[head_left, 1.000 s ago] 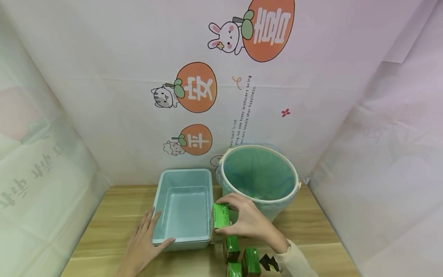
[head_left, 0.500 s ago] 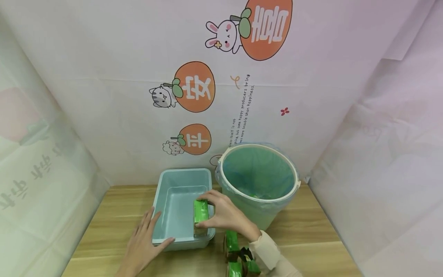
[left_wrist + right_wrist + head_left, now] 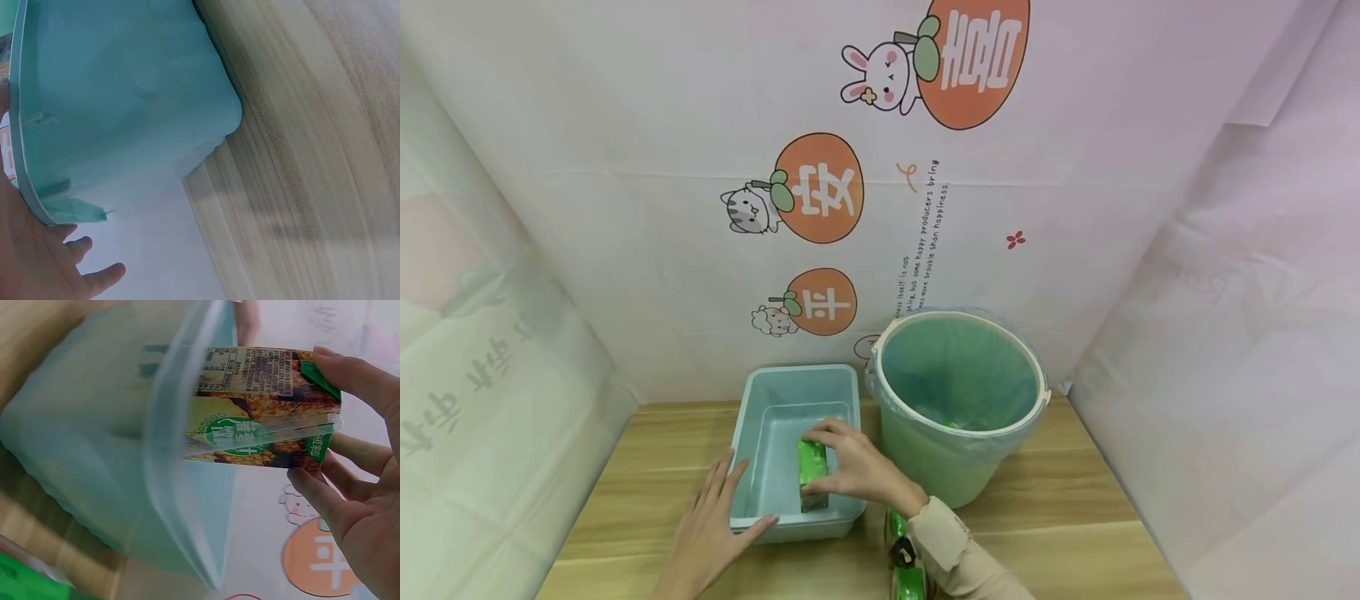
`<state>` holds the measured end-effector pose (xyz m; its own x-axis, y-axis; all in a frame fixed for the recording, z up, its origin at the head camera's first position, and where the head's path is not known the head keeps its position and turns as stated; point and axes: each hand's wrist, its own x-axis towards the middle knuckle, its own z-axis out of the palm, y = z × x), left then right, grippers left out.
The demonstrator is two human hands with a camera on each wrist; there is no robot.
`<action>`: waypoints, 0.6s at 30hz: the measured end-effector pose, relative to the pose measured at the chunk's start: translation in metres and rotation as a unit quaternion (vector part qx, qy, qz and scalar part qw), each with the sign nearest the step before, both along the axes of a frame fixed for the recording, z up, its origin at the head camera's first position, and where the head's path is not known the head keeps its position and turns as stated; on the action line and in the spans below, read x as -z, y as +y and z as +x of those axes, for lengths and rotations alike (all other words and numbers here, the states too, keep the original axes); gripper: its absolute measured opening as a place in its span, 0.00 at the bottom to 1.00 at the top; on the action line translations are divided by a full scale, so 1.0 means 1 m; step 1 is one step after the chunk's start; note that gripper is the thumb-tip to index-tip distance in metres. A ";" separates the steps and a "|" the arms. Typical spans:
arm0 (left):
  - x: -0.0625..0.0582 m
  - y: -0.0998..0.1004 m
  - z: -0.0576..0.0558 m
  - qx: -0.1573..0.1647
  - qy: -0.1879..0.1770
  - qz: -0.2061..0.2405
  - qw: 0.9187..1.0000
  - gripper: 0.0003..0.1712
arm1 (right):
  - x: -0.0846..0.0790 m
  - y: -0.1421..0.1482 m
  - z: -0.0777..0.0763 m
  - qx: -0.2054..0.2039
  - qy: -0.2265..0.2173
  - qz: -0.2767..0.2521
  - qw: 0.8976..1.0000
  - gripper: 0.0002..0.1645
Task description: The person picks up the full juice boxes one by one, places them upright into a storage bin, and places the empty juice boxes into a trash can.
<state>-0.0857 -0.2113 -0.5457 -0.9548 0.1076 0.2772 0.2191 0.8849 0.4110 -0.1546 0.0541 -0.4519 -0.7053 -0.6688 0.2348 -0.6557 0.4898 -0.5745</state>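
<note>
A juice carton [image 3: 812, 467] with a green top hangs upright inside the front right part of the light blue bin [image 3: 767, 492]. My right hand [image 3: 859, 468] pinches its upper end between thumb and fingers. In the right wrist view, the carton [image 3: 250, 403] shows pineapple print and a wrapped straw [image 3: 269, 439] along its side; its lower end is hidden behind the bin's rim. My left hand [image 3: 709, 529] rests at the bin's front left corner with fingers spread. The left wrist view shows this hand [image 3: 37, 250] against the bin's rim, fingers extended.
Several more green-topped cartons [image 3: 910, 582] stand right of the bin, partly covered by my right sleeve [image 3: 966, 558]. Behind them is a pale green bucket [image 3: 940, 467] with a clear liner over its white rim. A printed cloth [image 3: 700, 275] backs the wooden table [image 3: 1075, 517].
My right hand has carried the juice carton leftward from beside the bin, over its right rim, and down into it. The left hand has stayed at the corner.
</note>
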 end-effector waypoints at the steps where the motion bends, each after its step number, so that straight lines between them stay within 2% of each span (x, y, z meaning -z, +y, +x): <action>1: 0.000 0.000 0.000 0.000 0.001 0.000 1.000 0.57 | 0.002 -0.002 -0.001 0.000 0.001 0.004 1.000 0.41; 18: 0.001 -0.002 0.000 0.004 0.012 0.009 1.000 0.57 | 0.044 -0.017 -0.011 0.021 0.054 0.102 0.993 0.41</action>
